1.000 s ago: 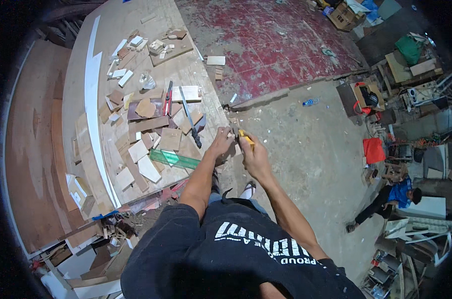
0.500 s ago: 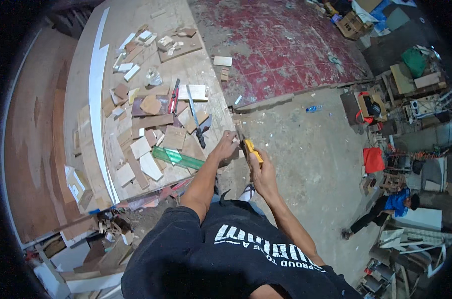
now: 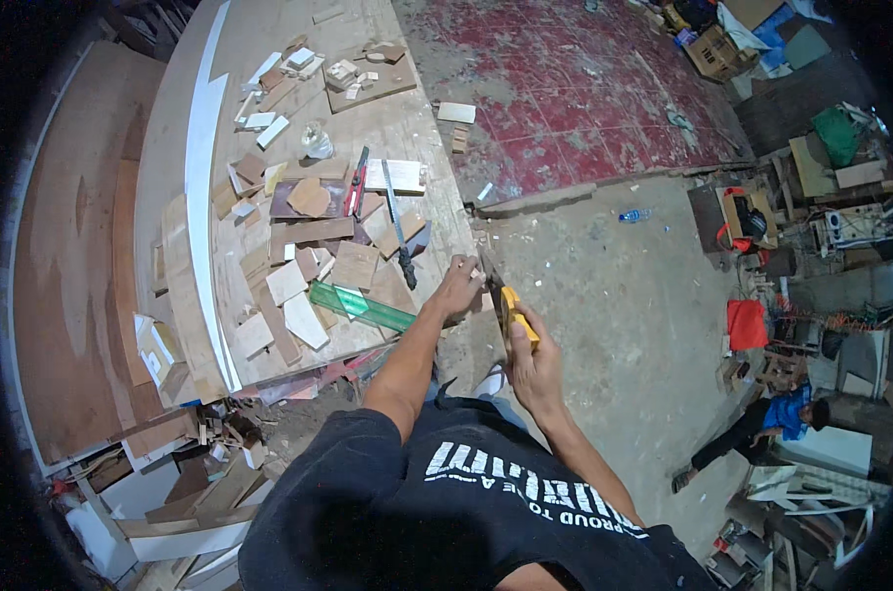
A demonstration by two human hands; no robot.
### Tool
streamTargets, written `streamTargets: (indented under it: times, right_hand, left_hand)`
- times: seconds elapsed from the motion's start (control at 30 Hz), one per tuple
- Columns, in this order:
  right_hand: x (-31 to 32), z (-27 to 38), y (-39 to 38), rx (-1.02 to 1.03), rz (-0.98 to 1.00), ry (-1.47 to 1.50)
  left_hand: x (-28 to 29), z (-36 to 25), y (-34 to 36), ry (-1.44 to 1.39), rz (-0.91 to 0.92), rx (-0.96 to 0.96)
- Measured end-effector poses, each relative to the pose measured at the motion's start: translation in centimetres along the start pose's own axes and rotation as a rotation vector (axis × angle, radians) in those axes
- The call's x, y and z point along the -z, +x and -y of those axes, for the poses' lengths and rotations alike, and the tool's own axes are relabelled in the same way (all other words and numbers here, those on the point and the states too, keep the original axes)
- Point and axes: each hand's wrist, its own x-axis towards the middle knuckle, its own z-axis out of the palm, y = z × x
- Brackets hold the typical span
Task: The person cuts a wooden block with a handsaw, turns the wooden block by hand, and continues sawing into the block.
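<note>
My right hand (image 3: 535, 366) is closed round the yellow handle of a handsaw (image 3: 517, 317), its dark blade pointing up and away past the bench's right edge. Close to that blade, my left hand (image 3: 457, 287) is closed at the edge of the wooden workbench (image 3: 448, 212). A small pale piece of wood (image 3: 479, 275) shows at its fingertips, mostly hidden by the fingers. Left of that hand lie a green transparent strip (image 3: 363, 307) and a thin blade with a black handle (image 3: 404, 251). A red and black tool (image 3: 357, 182) rests farther back.
Wood offcuts (image 3: 353, 264) and a clear plastic lump (image 3: 317, 141) cover much of the bench. A long white strip (image 3: 200, 177) runs down its left side. On the right, a person in blue (image 3: 787, 419) sits by piled scrap. A bottle (image 3: 635, 215) lies on the floor.
The saw and my right hand have shifted slightly right and toward me, with more blade showing. My left hand stays at the bench edge. The whole view has shifted a little.
</note>
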Motion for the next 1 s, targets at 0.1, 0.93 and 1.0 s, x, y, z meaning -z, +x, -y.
streamTargets:
  times: [0.1, 0.93, 1.0]
  right_hand:
    - [2.2, 6.3, -3.0, -0.028, 0.121, -0.129]
    - [2.2, 5.4, -1.2, -0.104, 0.136, 0.017]
    - [0.7, -0.1, 2.6, 0.172, -0.022, -0.105]
  left_hand:
    - [0.2, 1.0, -0.4, 0.049, -0.029, -0.062]
    - [0.3, -0.6, 0.2, 0.009, 0.021, -0.088]
    - [-0.2, -1.2, 0.8, 0.018, 0.019, -0.095]
